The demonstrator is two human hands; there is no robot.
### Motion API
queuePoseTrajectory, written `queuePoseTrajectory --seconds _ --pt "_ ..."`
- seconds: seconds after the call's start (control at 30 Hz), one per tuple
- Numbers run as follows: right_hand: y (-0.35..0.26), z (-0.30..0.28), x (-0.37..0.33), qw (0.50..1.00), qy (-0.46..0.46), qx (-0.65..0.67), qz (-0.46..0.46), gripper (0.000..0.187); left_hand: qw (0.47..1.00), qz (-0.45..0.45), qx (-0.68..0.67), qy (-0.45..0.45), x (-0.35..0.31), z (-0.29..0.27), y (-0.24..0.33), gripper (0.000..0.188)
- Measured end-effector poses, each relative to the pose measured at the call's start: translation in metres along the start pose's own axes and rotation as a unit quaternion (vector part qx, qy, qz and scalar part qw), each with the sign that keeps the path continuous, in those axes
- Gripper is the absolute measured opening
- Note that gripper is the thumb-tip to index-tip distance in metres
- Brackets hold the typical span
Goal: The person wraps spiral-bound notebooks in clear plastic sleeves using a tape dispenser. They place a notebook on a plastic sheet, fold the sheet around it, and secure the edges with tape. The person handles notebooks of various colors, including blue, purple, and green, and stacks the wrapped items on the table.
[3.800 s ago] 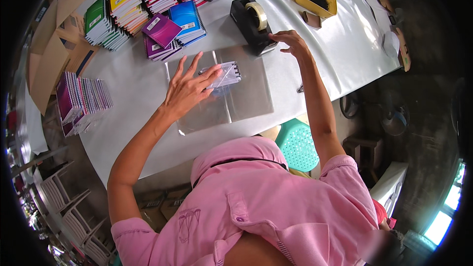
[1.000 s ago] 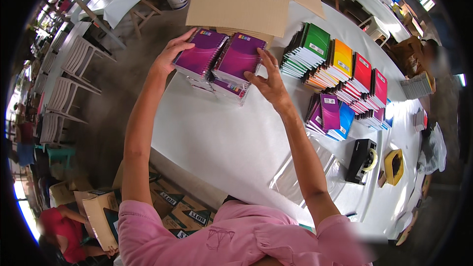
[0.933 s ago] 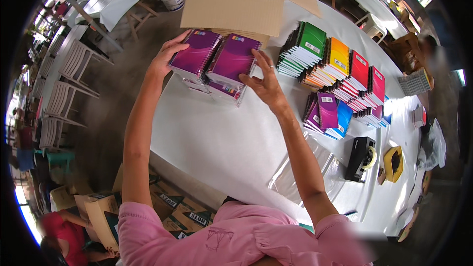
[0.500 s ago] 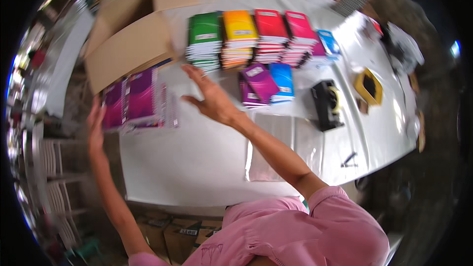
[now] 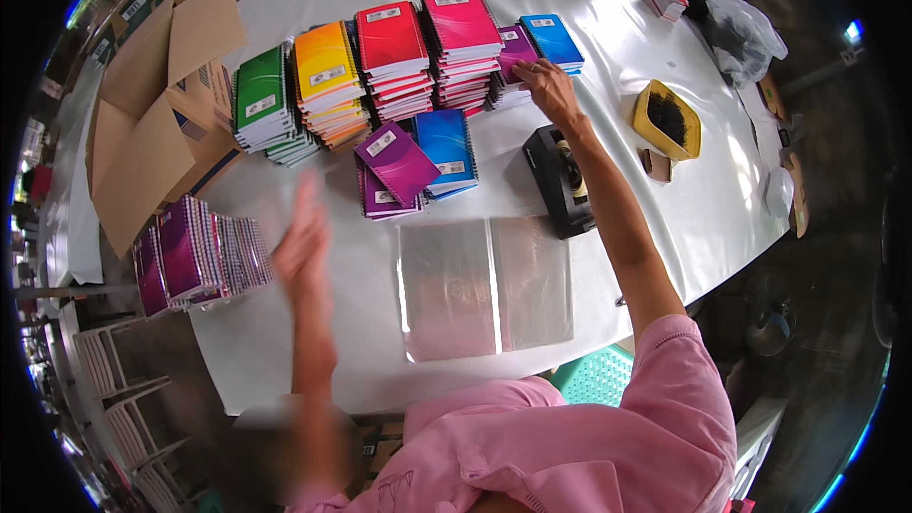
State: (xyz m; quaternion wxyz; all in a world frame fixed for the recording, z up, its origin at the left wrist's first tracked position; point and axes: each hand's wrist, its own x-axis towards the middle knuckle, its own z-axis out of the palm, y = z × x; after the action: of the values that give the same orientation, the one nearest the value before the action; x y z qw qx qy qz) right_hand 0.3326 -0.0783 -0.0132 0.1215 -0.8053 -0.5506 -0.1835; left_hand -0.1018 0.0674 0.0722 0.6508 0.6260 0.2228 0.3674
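Purple notebook pile [image 5: 514, 49] on the desk [image 5: 294, 361], right hand [image 5: 553, 90] at its edge.
It stands between pink notebooks [image 5: 461, 21] and blue notebooks [image 5: 552, 39]; whether the fingers grip cannot be told. A light, level pinch should keep covers aligned. The left hand [image 5: 304, 245], well apart, is blurred, grip unclear.

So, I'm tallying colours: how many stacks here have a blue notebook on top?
2 in view: one blue-topped stack on the near side of the pink stack, the other just right of a purple stack, beyond the right hand. More may be hidden.
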Motion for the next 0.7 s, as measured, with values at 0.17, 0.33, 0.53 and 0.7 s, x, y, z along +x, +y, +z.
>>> queuePoseTrajectory --seconds 0.17,0.33,0.53,0.7 --pt "-0.004 -0.027 -0.001 0.995 0.074 0.065 -0.001 0.027 0.891 -0.283 -0.300 -0.192 0.044 0.132 -0.075 0.067" --pt "0.004 -0.009 -0.020 0.994 0.103 -0.016 -0.014 0.028 0.820 -0.372 -0.391 -0.188 0.081 0.218 -0.123 0.081" --pt "0.026 -0.027 0.007 0.992 0.022 0.120 -0.024 0.025 0.812 -0.374 -0.400 -0.202 0.089 0.232 -0.146 0.067" --pt "-0.027 -0.079 -0.027 0.978 0.144 0.150 0.035 0.030 0.725 -0.407 -0.513 -0.211 0.082 0.218 -0.127 0.065"
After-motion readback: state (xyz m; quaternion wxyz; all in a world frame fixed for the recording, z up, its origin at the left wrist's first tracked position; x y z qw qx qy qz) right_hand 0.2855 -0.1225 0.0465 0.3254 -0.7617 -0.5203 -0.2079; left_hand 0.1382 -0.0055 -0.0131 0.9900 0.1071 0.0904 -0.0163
